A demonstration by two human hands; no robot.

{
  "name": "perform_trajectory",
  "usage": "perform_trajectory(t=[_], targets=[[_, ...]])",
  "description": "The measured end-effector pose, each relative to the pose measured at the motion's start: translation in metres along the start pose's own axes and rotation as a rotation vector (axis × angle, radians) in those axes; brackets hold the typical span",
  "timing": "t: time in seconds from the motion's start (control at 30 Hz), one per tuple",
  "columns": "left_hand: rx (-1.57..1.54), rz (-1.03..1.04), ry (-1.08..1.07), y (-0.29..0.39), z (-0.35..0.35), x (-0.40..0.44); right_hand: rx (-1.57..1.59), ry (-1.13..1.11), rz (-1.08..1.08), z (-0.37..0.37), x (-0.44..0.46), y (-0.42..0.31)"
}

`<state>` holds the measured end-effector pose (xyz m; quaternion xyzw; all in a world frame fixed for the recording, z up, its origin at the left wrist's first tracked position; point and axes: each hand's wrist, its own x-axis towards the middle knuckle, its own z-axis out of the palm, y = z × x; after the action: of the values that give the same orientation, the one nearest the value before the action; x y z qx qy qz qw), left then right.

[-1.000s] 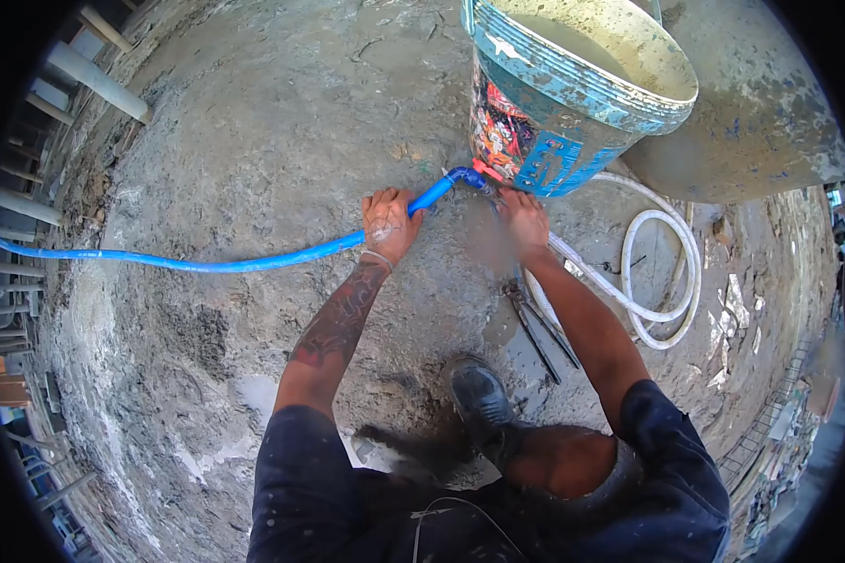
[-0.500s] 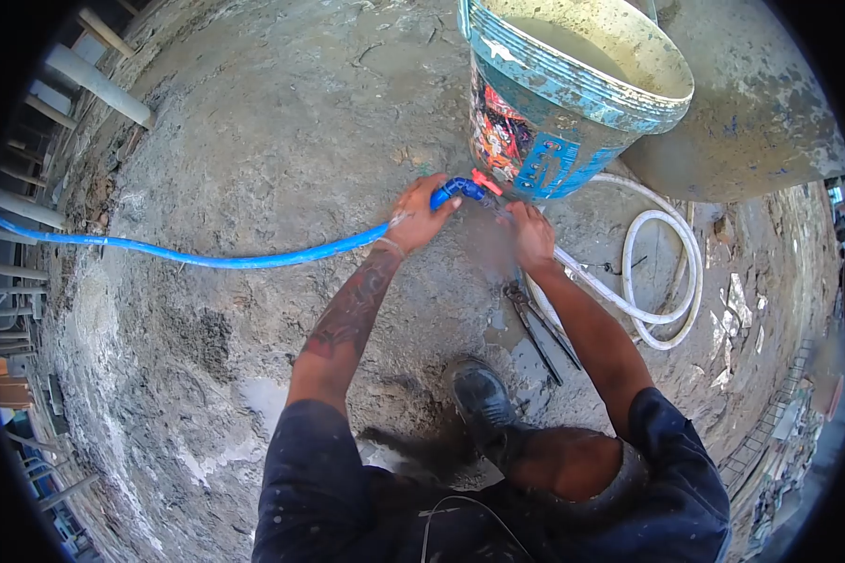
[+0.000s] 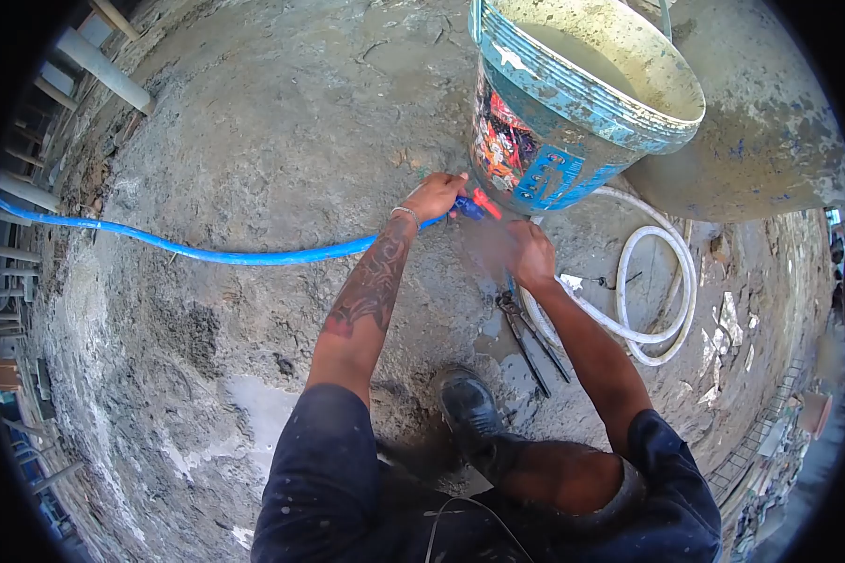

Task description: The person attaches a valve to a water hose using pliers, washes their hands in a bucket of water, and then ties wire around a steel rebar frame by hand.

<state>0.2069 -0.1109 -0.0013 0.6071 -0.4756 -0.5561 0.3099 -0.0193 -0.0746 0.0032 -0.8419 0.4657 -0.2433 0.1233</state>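
Observation:
My left hand (image 3: pixel 432 198) is closed around the end of a blue hose (image 3: pixel 263 257), at a blue fitting (image 3: pixel 468 208). A small red valve handle (image 3: pixel 486 203) sticks up from that fitting, beside the bucket's base. Just to the right, my right hand (image 3: pixel 533 253) has its fingers curled together at the fitting's other side. A blurred smudge covers the gap between the hands, so what those fingers grip cannot be made out. A white hose (image 3: pixel 599 317) passes behind my right wrist. Long-handled pincers (image 3: pixel 528 342) lie on the ground below that hand.
A mud-splashed blue bucket (image 3: pixel 535 64) holding greyish liquid stands just beyond my hands. Behind it is a large rounded grey surface (image 3: pixel 751 141). The white hose lies coiled at right. My boot (image 3: pixel 469 405) rests on rough, wet ground. Pale posts (image 3: pixel 103 70) line the far left.
The view has shifted slightly. My left hand has moved forward over the blue fitting, covering more of it. My right hand stays close by, a little lower in view.

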Motion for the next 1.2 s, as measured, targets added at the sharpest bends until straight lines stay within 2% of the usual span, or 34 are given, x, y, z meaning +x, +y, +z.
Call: perform_trajectory(t=[0.07,0.2,0.27,0.37,0.5,0.57,0.6,0.63,0.67,0.7,0.73,0.77,0.8,0.87,1.0,1.03,1.13,1.17,1.2], targets=[[0.229,0.147,-0.034,-0.008,-0.005,0.004,0.026,-0.01,0.015,0.0,-0.004,0.0],[0.236,0.146,-0.087,-0.002,-0.01,-0.014,0.073,-0.026,0.013,-0.002,-0.008,0.0],[0.184,0.283,-0.132,0.0,-0.013,-0.022,0.063,-0.027,-0.007,-0.002,-0.01,0.001],[0.023,0.173,-0.246,0.008,-0.017,-0.034,0.053,-0.026,-0.036,-0.002,-0.012,0.002],[0.147,0.148,-0.321,0.006,-0.02,-0.04,0.043,-0.023,-0.053,0.006,-0.014,0.007],[0.168,0.26,-0.259,-0.013,-0.016,-0.032,0.157,-0.037,-0.015,0.01,-0.015,0.011],[0.233,0.429,-0.21,-0.028,-0.014,-0.024,0.125,0.004,-0.062,0.013,-0.014,0.013],[-0.041,0.5,-0.122,-0.063,-0.002,-0.013,0.113,0.045,-0.126,0.016,-0.014,0.014],[0.433,0.261,-0.132,-0.016,-0.011,-0.031,0.123,-0.037,-0.047,0.012,-0.011,0.009],[0.514,0.515,0.067,-0.043,-0.005,-0.019,0.135,-0.002,-0.09,0.011,-0.011,0.007],[0.473,0.503,0.074,-0.051,0.0,-0.011,0.149,-0.005,-0.106,0.012,-0.011,0.009],[0.416,0.344,0.065,-0.019,-0.006,-0.038,0.186,-0.072,-0.034,0.016,-0.012,0.015],[0.27,0.255,-0.021,-0.018,-0.005,-0.039,0.132,-0.059,-0.087,0.015,-0.013,0.014],[0.408,0.417,0.162,-0.032,0.005,-0.034,0.077,-0.028,-0.149,0.013,-0.014,0.015],[0.395,0.461,0.387,-0.05,0.02,-0.039,0.04,-0.046,-0.127,0.017,-0.017,0.016],[0.405,0.463,0.394,-0.052,0.024,-0.039,0.047,-0.038,-0.122,0.017,-0.018,0.015],[0.469,0.361,0.204,-0.032,0.016,-0.052,0.024,0.059,-0.157,0.017,-0.021,0.014],[0.481,0.366,0.302,-0.023,0.019,-0.065,0.066,0.079,-0.198,0.022,-0.021,0.023],[0.58,0.337,0.278,-0.017,0.016,-0.067,0.053,0.169,-0.22,0.028,-0.021,0.026]])
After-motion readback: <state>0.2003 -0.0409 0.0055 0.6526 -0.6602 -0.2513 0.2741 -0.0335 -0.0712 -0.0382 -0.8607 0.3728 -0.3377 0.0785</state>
